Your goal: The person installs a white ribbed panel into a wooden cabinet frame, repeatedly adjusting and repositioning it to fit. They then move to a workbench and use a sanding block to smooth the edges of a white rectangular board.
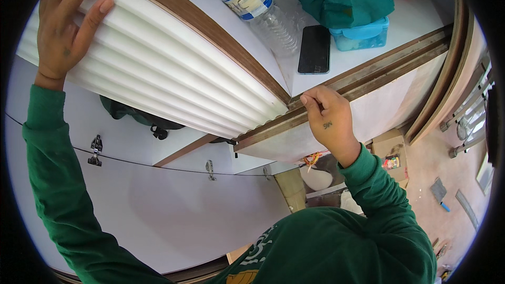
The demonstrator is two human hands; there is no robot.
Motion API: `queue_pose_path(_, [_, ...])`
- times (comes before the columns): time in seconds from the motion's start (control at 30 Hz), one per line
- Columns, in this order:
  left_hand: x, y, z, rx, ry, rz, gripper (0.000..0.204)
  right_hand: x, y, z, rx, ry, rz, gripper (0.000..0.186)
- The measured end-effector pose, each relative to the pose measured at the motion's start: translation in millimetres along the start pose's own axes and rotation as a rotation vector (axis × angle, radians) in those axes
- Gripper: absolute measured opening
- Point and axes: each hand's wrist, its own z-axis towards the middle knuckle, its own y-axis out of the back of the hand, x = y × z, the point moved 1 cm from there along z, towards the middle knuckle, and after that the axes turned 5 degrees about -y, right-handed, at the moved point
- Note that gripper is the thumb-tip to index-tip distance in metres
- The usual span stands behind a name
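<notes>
Partly cropped left hand (pixel 62 37): fingers spread against fluted panel (pixel 168 68) | right hand (pixel 330 118): curled, hold unclear

Bright, soft shadows, dark corners (fisheye bending)

The ribbed white panel (pixel 173 63) partly hides a dark bundle (pixel 129 112).

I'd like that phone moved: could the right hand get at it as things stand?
Probably yes: the right hand is near, only the brown wooden track seems between it and the black phone, which lies uncovered.
</notes>
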Motion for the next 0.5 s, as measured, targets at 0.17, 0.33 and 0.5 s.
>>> queue_pose_path(0.17, [0,-2,-1,-0.007,0.012,-0.009,0.040,4,0,3,-0.066,0.168,-0.164,0.016])
queue_pose_path(0.33, [3,-2,0,-0.015,-0.014,0.003,0.040,-3,-6,-1,-0.042,0.210,-0.218,0.019])
queue_pose_path(0.5, [5,-3,-5,-0.002,-0.028,-0.012,0.039,0,-20,-7,0.065,0.189,-0.312,0.016])
